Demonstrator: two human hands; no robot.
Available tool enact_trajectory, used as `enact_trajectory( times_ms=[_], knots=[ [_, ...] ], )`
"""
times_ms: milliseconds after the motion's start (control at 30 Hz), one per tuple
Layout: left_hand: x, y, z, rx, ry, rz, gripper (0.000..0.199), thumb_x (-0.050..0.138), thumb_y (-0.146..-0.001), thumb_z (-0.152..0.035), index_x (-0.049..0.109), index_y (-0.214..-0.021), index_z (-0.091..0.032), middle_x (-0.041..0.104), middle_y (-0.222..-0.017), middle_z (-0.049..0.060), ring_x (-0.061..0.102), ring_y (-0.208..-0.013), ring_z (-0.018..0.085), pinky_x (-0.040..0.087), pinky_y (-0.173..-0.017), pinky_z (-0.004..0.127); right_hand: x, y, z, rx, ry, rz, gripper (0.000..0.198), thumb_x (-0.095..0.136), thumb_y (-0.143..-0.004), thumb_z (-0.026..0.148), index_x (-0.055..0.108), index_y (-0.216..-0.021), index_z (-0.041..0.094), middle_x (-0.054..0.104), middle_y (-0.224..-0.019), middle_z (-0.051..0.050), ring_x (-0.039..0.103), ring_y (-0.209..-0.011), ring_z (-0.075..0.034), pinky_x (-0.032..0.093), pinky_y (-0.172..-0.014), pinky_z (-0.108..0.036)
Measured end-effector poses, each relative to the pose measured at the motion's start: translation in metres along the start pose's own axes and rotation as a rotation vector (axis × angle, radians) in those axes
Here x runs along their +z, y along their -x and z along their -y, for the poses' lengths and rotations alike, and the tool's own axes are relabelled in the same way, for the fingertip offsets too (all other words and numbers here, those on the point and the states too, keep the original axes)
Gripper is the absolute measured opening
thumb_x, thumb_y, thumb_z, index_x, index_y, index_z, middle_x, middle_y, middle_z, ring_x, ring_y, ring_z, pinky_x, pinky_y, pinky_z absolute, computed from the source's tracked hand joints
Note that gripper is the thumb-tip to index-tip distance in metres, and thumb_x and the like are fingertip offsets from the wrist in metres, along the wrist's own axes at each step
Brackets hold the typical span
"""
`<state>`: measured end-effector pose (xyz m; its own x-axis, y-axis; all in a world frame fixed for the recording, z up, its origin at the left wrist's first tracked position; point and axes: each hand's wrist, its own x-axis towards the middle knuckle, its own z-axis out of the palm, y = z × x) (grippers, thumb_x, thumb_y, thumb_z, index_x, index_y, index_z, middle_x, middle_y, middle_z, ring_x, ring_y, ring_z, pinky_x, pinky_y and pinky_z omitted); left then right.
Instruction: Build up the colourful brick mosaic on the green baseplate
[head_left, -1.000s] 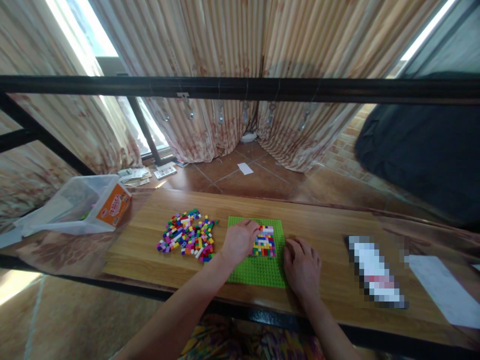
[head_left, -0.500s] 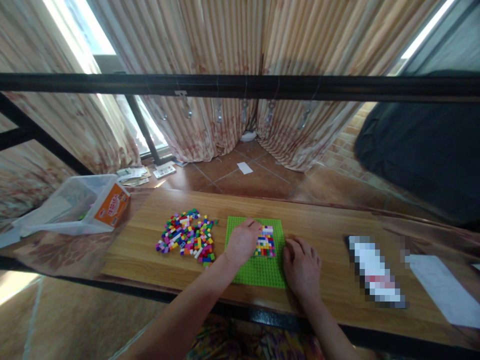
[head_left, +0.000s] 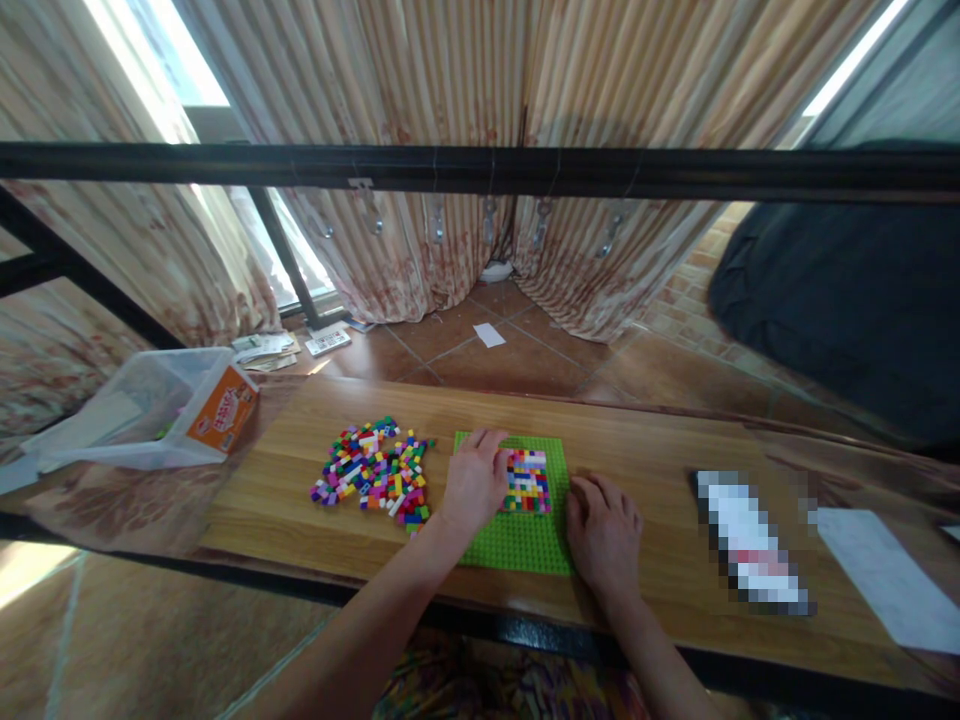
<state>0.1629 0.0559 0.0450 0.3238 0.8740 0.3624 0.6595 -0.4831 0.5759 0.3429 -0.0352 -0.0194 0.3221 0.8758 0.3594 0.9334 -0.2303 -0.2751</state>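
Shifted left, my left hand (head_left: 475, 480), grip indiscernible, borders the brick mosaic (head_left: 531, 483), apparently mid-placement and next needing stud alignment, my right hand (head_left: 606, 530) lying unclenched

Both hands (head_left: 474, 480) (head_left: 606, 535) palm-down, fingers (head_left: 489, 441) bent, left farther forward, forearms (head_left: 375, 625) angled inward.

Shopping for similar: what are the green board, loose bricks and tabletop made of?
Green board: probably satin plastic, regularly studded.
Loose bricks: likely smooth plastic, blocky and brightly coloured.
Tabletop: wood or wood-look laminate with a sheen; grain and reflections show.
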Motion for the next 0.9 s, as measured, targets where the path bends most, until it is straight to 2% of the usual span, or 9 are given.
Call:
enact_trajectory(
  times_ms=[67, 133, 267, 400, 633, 900],
  knots=[
    [0.001, -0.004, 0.001, -0.022, -0.005, -0.032, 0.023, 0.052, -0.088, -0.017, 0.063, -0.108, -0.015, 0.066, -0.107, 0.009, 0.058, -0.103, 0.023, 0.045, -0.095, 0.037, 0.001, 0.000, 0.000, 0.002, -0.002, -0.006, 0.030, 0.043, -0.091, 0.032, 0.064, -0.109, 0.022, 0.059, -0.122, -0.007, 0.048, -0.107, -0.026, 0.032, -0.092, -0.040],
    [0.004, -0.010, 0.003, -0.047, 0.007, -0.008, 0.021, 0.054, -0.087, -0.018, 0.065, -0.105, -0.015, 0.067, -0.106, 0.008, 0.058, -0.103, 0.023, 0.044, -0.096, 0.038, 0.001, 0.000, 0.000, 0.005, -0.001, -0.009, 0.030, 0.044, -0.091, 0.031, 0.064, -0.110, 0.022, 0.059, -0.122, -0.007, 0.048, -0.107, -0.026, 0.032, -0.092, -0.040],
    [0.014, -0.015, 0.006, -0.097, 0.070, 0.063, 0.017, 0.057, -0.087, -0.021, 0.068, -0.098, -0.017, 0.071, -0.101, 0.006, 0.061, -0.098, 0.021, 0.045, -0.094, 0.037, 0.000, -0.001, 0.000, 0.006, -0.002, -0.002, 0.029, 0.044, -0.090, 0.030, 0.064, -0.110, 0.022, 0.059, -0.122, -0.007, 0.048, -0.108, -0.025, 0.033, -0.092, -0.040],
    [0.020, -0.013, 0.007, -0.119, 0.124, 0.081, 0.016, 0.056, -0.087, -0.021, 0.070, -0.093, -0.016, 0.072, -0.095, 0.006, 0.063, -0.091, 0.019, 0.047, -0.088, 0.034, 0.000, -0.001, 0.001, 0.012, -0.005, 0.000, 0.029, 0.044, -0.090, 0.030, 0.064, -0.110, 0.022, 0.060, -0.122, -0.007, 0.049, -0.108, -0.026, 0.033, -0.091, -0.040],
    [0.023, -0.010, 0.006, -0.071, 0.136, 0.085, 0.021, 0.053, -0.089, -0.018, 0.071, -0.080, -0.017, 0.072, -0.081, 0.004, 0.062, -0.078, 0.017, 0.046, -0.077, 0.029, 0.000, 0.000, 0.001, 0.012, 0.013, -0.010, 0.028, 0.046, -0.090, 0.031, 0.065, -0.108, 0.022, 0.060, -0.122, -0.006, 0.049, -0.107, -0.026, 0.033, -0.091, -0.039],
    [0.027, -0.006, 0.005, -0.039, 0.136, 0.035, 0.020, 0.054, -0.088, -0.018, 0.071, -0.076, -0.016, 0.071, -0.077, 0.004, 0.062, -0.076, 0.017, 0.046, -0.077, 0.030, 0.002, 0.000, 0.000, 0.010, 0.018, -0.011, 0.029, 0.045, -0.090, 0.032, 0.065, -0.109, 0.022, 0.061, -0.121, -0.007, 0.050, -0.108, -0.026, 0.034, -0.091, -0.040]
  ],
)
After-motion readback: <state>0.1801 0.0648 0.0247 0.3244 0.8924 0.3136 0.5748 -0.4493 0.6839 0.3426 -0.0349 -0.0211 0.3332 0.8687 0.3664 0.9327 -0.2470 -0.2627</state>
